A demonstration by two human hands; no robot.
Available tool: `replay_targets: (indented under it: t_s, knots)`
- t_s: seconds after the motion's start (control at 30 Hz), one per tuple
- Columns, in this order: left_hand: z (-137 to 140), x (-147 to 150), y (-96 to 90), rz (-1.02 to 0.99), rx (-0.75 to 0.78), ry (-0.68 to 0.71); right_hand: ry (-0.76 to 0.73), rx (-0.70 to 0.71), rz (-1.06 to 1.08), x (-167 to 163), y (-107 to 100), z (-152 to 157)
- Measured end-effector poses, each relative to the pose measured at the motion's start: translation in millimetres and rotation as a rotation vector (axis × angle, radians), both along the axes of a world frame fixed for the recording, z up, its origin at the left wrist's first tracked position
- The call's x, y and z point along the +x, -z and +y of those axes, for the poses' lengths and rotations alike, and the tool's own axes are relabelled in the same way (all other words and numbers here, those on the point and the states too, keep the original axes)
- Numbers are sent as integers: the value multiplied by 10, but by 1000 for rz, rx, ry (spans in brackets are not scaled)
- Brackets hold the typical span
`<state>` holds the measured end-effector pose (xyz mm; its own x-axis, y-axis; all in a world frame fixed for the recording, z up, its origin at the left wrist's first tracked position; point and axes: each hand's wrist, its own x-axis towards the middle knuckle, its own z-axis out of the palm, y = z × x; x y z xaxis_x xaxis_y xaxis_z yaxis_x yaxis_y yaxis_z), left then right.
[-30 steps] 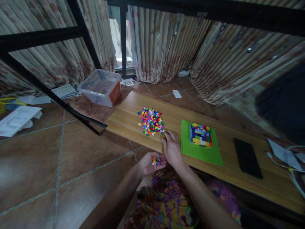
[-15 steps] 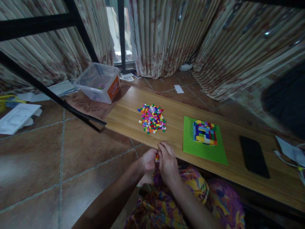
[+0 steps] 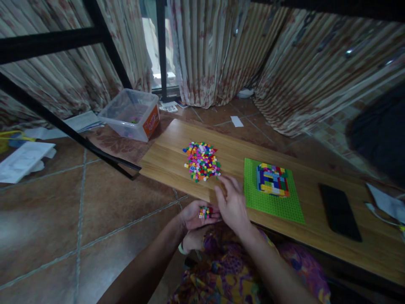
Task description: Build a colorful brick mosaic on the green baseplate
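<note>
Palm up just off the table's front edge, my left hand (image 3: pixel 192 214) cups a small heap of mixed-colour toy bricks (image 3: pixel 205 212). My right hand (image 3: pixel 233 202) is over the table edge with thumb and fingers apart, holding nothing I can see. Its fingertips are by the near right side of a loose pile of small toy bricks (image 3: pixel 202 160). To its right lies a green baseplate (image 3: pixel 275 211), bearing a low square build of coloured bricks (image 3: pixel 272 180) with an opening in its middle.
The narrow wooden table (image 3: pixel 167 156) runs from left to lower right. A black phone-like slab (image 3: pixel 339 211) lies right of the baseplate. Beyond the table's left end stands a clear plastic box (image 3: pixel 126 122). A black metal frame (image 3: pixel 63 126) crosses the left side.
My right hand has moved away from my left, forward and right toward the brick pile. My left hand has turned open, showing the bricks in its palm. The view has tilted slightly.
</note>
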<state>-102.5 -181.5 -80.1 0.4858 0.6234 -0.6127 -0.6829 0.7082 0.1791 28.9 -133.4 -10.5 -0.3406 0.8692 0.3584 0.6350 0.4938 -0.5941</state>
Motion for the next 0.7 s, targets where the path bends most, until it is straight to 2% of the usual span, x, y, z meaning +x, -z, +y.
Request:
replay_targets:
  t_s: [0.07, 0.13, 0.23, 0.4, 0.6, 0.7]
  knots:
    - [-3, -62, -61, 25, -13, 30, 19, -10, -41, -48, 31, 373]
    - [-14, -116, -87, 35, -1, 23, -37, -22, -80, -94, 101, 650]
    - [-36, -154, -57, 17, 34, 23, -134, -24, -133, -110, 214, 800]
    - [-35, -83, 8, -63, 63, 38, -107, -21, -140, -17, 284, 572]
    - [11, 4, -56, -145, 21, 27, -91, -84, -107, -13, 231, 147]
    - [18, 4, -73, -150, -16, -28, -64, -92, -76, -40, 252, -68]
